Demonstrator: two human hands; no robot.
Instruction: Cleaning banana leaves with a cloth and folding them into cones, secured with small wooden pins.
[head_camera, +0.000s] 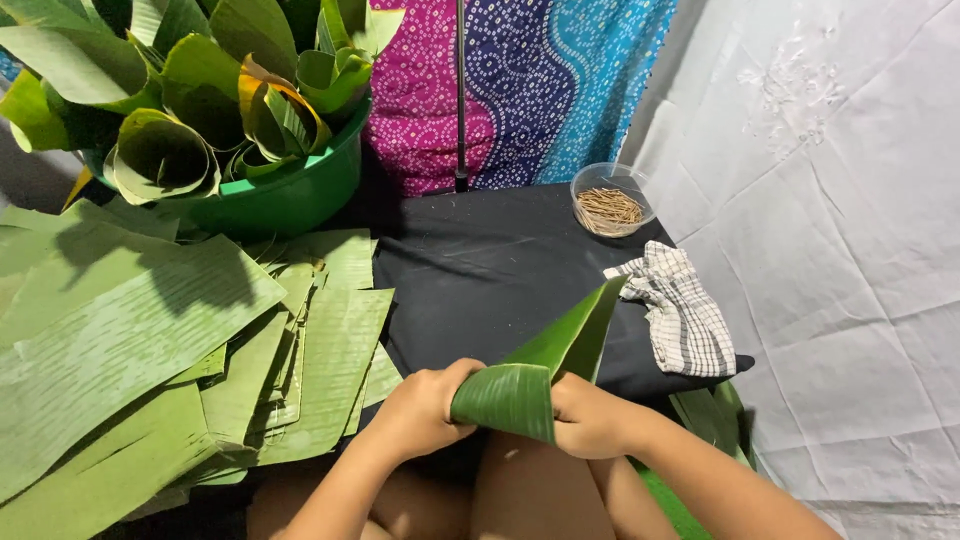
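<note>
A green banana leaf strip (540, 365) is being curled into a cone over my lap. My left hand (425, 410) grips the rolled lower edge from the left. My right hand (590, 420) holds the same leaf from the right, partly hidden behind the fold. The leaf's free end points up and right toward a checked cloth (685, 315). Both hands rest above my knees at the front of a black mat (480, 265).
A pile of flat banana leaf pieces (150, 340) lies on the left. Behind it a green basin (290, 195) holds several rolled leaf cones. A clear bowl of thin sticks (610, 205) sits at the mat's far right. White sheeting (850, 250) covers the right side.
</note>
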